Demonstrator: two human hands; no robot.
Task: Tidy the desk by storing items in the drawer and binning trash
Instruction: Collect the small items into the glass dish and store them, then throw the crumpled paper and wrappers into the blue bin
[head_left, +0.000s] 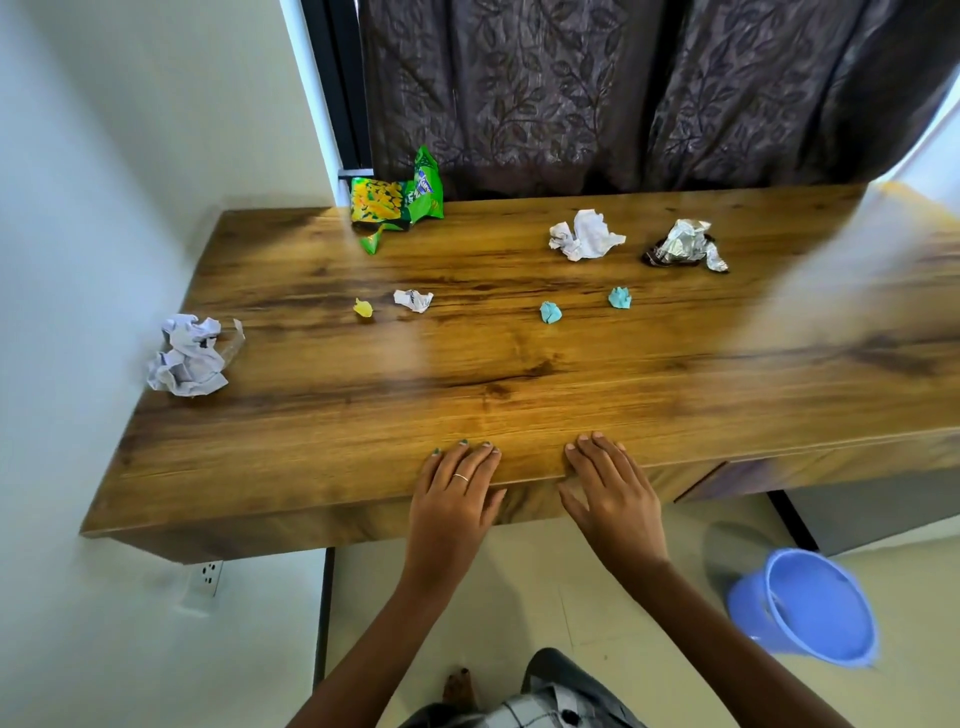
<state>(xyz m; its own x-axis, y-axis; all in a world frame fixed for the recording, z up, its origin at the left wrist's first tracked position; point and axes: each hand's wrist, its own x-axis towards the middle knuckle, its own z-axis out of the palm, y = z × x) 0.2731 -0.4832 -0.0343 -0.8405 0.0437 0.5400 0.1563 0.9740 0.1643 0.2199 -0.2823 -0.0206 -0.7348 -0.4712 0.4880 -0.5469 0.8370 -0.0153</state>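
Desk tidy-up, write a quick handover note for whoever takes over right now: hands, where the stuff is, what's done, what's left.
Hands: left hand and right hand lie flat on the desk front edge, holding nothing.
Trash on desk: green wrapper, foil, three white paper balls, two blue wads, a yellow wad.
Bin: on the floor, right.
Done: nothing binned, as far as visible.
Left: everything.

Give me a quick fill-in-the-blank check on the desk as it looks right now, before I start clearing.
1. Both the left hand and the right hand rest flat on the desk's ____ edge.
2. The number of small blue paper balls on the desk is ____.
3. The bucket on the floor is coloured ____.
4. The green snack packet lies at the back, in front of the ____.

Missing words: front; two; blue; curtain
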